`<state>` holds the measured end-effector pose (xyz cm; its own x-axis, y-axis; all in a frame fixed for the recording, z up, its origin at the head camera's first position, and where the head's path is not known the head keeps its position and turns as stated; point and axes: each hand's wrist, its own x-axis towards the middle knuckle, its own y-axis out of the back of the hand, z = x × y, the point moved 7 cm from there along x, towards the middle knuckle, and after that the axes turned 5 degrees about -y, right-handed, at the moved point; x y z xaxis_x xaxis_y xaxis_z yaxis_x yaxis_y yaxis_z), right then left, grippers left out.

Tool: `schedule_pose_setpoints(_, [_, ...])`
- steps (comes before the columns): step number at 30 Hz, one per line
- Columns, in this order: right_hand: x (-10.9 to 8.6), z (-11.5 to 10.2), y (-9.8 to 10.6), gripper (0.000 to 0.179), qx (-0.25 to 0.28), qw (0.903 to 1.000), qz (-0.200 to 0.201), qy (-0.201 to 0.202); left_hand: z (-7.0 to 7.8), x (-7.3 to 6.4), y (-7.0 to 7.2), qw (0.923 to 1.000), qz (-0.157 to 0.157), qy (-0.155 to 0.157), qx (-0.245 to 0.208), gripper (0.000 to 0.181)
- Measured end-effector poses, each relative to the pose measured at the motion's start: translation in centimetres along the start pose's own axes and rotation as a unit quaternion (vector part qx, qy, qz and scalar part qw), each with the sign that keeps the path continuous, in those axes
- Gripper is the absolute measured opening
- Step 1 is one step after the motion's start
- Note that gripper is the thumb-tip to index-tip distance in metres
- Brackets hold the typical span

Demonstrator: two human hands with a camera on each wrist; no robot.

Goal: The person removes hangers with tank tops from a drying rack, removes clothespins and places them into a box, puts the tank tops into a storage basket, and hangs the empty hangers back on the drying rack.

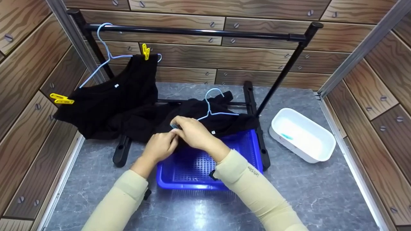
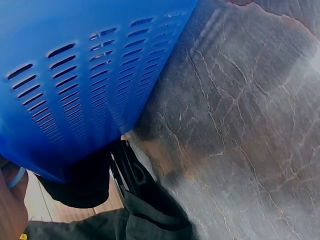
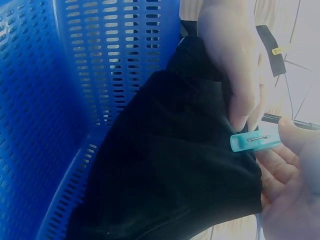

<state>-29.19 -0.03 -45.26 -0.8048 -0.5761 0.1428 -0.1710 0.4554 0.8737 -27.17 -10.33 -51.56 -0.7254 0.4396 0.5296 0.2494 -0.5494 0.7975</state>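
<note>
A black garment lies over the rim of a blue basket, with a light-blue hanger at its neckline. My right hand pinches a teal clothespin between thumb and fingers at the garment's shoulder edge. Close beside it, my left hand grips the black cloth, its fingertips near the clothespin. A bit of light-blue hanger shows by the left fingers in the left wrist view. The cloth partly hides the hanger's left arm.
Another black garment hangs from a light-blue hanger on a black rack, with yellow clothespins at its shoulders. A white tub holding a teal item stands on the grey floor at the right.
</note>
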Motion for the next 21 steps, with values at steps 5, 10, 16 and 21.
schedule_pose_setpoints(5, [-0.02,0.06,0.07,0.02,0.01,0.9999,0.009,0.01,0.09,0.03,-0.02,1.0,0.002,-0.002,-0.002,0.019])
schedule_pose_setpoints(10, [-0.08,0.05,0.19,0.017,0.028,0.9992,0.019,0.019,0.11,0.01,-0.03,1.0,0.007,-0.007,0.002,0.02])
schedule_pose_setpoints(16, [-0.12,0.07,0.32,0.016,0.042,0.9984,0.031,0.021,0.08,-0.04,-0.04,0.9998,0.013,-0.014,0.0,0.017])
schedule_pose_setpoints(21, [-0.05,0.21,0.65,0.015,0.076,0.9961,0.042,0.012,0.13,-0.07,-0.03,0.9996,0.017,-0.023,0.003,0.013])
